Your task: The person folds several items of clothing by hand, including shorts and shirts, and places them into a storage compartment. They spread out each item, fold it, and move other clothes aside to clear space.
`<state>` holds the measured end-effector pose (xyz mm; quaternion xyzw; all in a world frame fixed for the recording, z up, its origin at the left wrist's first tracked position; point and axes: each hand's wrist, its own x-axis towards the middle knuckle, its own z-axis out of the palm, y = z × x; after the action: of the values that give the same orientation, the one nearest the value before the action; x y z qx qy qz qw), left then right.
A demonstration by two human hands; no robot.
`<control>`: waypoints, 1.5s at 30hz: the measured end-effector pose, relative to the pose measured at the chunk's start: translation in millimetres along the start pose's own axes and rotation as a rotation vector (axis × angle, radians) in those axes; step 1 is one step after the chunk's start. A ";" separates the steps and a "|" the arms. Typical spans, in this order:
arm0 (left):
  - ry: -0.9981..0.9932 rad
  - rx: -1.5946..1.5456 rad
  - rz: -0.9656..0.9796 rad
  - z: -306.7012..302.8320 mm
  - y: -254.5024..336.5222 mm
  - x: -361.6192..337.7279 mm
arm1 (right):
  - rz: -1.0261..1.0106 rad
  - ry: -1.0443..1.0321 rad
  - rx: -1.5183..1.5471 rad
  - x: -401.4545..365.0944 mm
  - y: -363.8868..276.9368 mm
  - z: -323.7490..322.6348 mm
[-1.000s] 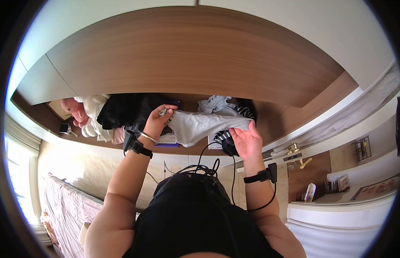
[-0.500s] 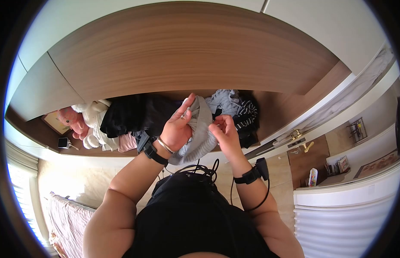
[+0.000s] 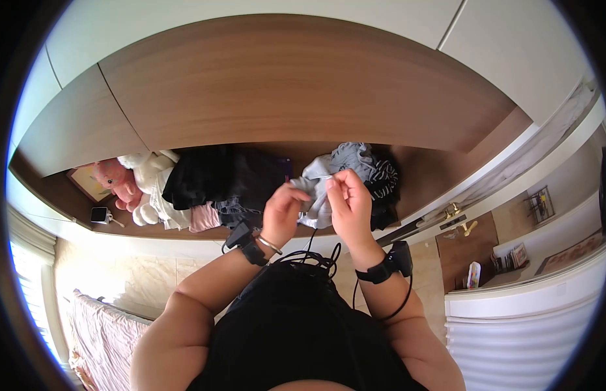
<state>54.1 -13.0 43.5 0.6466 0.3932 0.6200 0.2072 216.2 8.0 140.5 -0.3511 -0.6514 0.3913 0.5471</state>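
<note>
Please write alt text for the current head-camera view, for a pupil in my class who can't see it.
A person's left hand and right hand hold a bunched grey garment over a wooden shelf. On it, dark clothes, a white soft toy and a pink soft toy are to the left, a striped garment to the right.

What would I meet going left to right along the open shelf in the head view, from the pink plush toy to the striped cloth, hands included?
Pink plush toy → white plush toy → black cloth → left hand → light grey cloth → right hand → striped cloth.
</note>
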 end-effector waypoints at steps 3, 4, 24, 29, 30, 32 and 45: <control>-0.009 -0.068 -0.164 17.4 -12.3 -3.2 | -0.130 -0.437 0.050 -6.4 -36.8 6.7; -0.056 -0.297 -0.340 14.8 -15.8 -1.2 | -0.010 -0.650 0.168 -12.3 -46.1 10.8; -1.021 0.499 0.056 -45.9 -16.9 59.7 | -0.050 0.255 -0.890 14.2 3.1 -142.0; -1.187 0.404 -0.016 -77.5 -22.8 64.3 | -0.045 0.473 -0.892 22.7 34.9 -183.6; -1.187 0.409 -0.018 -81.5 -13.5 69.2 | -0.013 0.538 -1.007 24.3 45.1 -194.3; -1.164 0.615 0.097 -90.5 14.2 82.0 | -0.114 0.462 -1.175 24.6 62.9 -208.1; -0.231 -1.037 -0.713 -48.0 9.7 83.8 | 0.512 -0.349 0.146 5.7 90.2 -67.6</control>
<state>3.7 34.8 111.4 0.3544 0.2080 0.5492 0.7277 284.7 62.0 68.9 -0.3910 -0.5960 0.6165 0.3345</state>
